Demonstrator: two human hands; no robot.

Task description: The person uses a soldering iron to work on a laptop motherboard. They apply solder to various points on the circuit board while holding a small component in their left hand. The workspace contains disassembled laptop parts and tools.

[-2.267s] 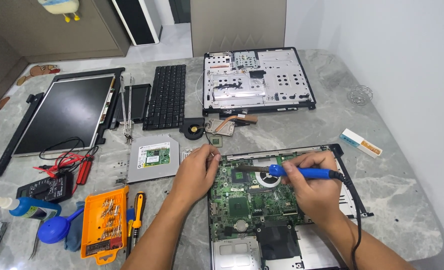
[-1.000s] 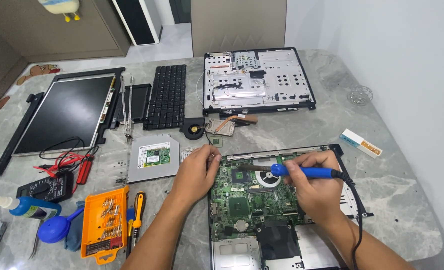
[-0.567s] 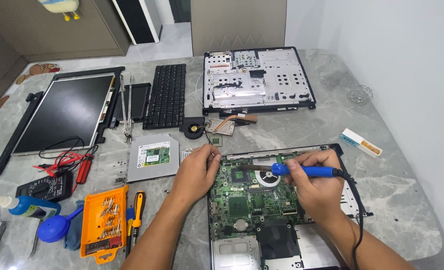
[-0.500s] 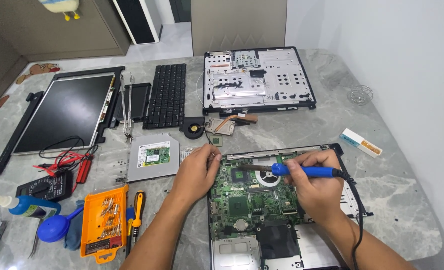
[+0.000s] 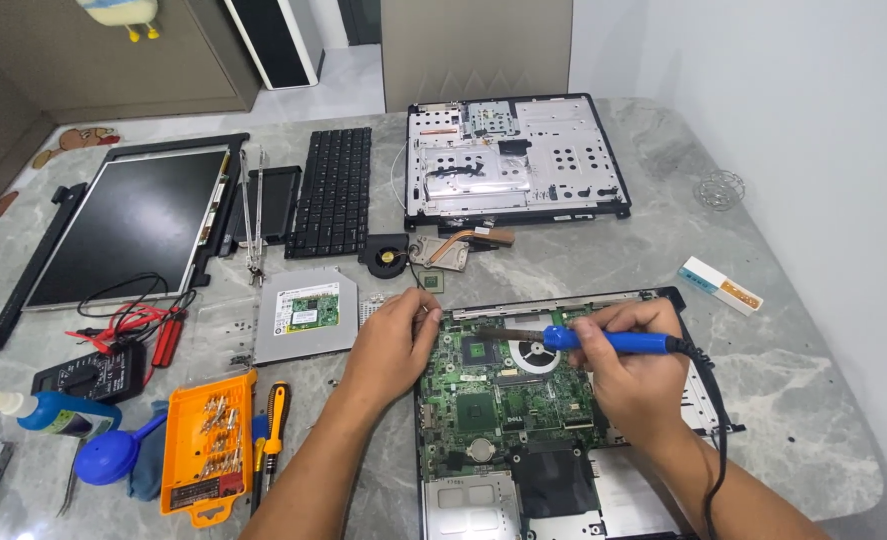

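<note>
We have the laptop stripped: keyboard point(image 5: 334, 190), screen point(image 5: 129, 225) and fan point(image 5: 386, 256) lie aside. Our right hand point(image 5: 636, 372) grips the soldering iron point(image 5: 604, 341) over the motherboard point(image 5: 504, 395); our left hand point(image 5: 392, 340), fingers curled together, steadies its edge.

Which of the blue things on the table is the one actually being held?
The blue-handled soldering iron, gripped in the right hand over the green circuit board. The blue bottle and blue rubber blower lie untouched at the table's left edge.

The motherboard point(image 5: 504, 400) lies nearest the person; the optical drive point(image 5: 306, 315) just left; the keyboard point(image 5: 335, 190) behind it.
</note>
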